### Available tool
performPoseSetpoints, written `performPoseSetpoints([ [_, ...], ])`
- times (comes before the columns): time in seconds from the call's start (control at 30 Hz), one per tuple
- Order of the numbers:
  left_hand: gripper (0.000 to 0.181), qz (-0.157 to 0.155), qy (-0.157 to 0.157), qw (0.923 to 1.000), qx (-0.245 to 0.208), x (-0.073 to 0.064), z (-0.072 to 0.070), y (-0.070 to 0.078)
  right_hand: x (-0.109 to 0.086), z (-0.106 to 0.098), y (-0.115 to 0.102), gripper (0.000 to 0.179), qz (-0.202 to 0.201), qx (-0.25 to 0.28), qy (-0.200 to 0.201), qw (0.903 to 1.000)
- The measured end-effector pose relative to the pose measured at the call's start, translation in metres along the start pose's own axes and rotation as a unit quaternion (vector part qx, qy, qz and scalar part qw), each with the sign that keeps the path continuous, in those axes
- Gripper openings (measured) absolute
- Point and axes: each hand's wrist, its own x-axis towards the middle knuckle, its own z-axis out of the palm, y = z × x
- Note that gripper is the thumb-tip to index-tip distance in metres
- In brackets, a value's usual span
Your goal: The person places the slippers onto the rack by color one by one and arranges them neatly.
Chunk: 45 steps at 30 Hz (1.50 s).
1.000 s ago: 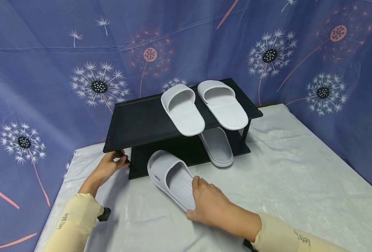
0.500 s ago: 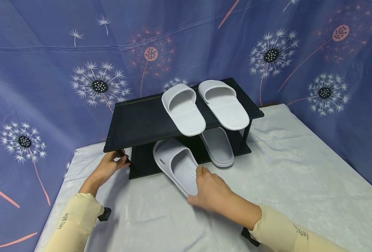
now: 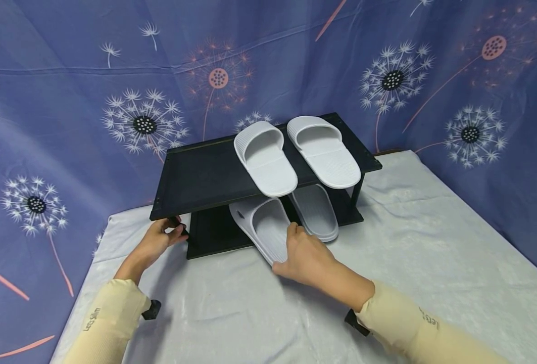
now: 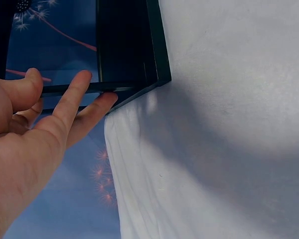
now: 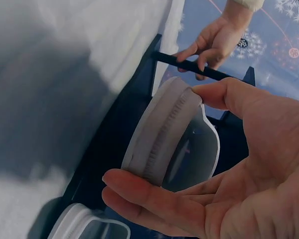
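My right hand (image 3: 308, 257) grips the heel end of a light grey slide slipper (image 3: 268, 230), thumb on one side and fingers on the other. The slipper's strapped front reaches in under the top shelf of the black shoe rack (image 3: 200, 177), its toe partly hidden there. In the right wrist view the heel edge (image 5: 162, 132) sits between thumb and fingers. At the rack's left end my left hand (image 3: 156, 241) holds a slim black post (image 4: 97, 87) with thumb and fingertips. A matching grey slipper (image 3: 315, 212) lies on the lower shelf, to the right of the held one.
Two white slide slippers (image 3: 268, 164) rest side by side on the right part of the rack's top shelf. The rack stands on a pale cloth (image 3: 432, 242), with a blue dandelion-print curtain (image 3: 286, 55) behind it and along the sides.
My right hand has moved the grey slipper away from me and slightly right, from in front of the rack to partly under its top shelf. The left hand stays at the post.
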Motion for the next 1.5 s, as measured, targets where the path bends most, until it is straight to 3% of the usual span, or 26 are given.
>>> performPoseSetpoints([
  [1.1,0.026,0.002,-0.003,0.9999,-0.010,0.000,0.000,0.003,0.046,0.011,0.016,0.088,0.033,0.009,0.035,0.9988],
  [1.5,0.025,-0.006,-0.004,0.9999,-0.010,-0.001,-0.001,0.003,0.057,0.012,0.018,0.084,0.045,0.017,0.018,0.9987],
])
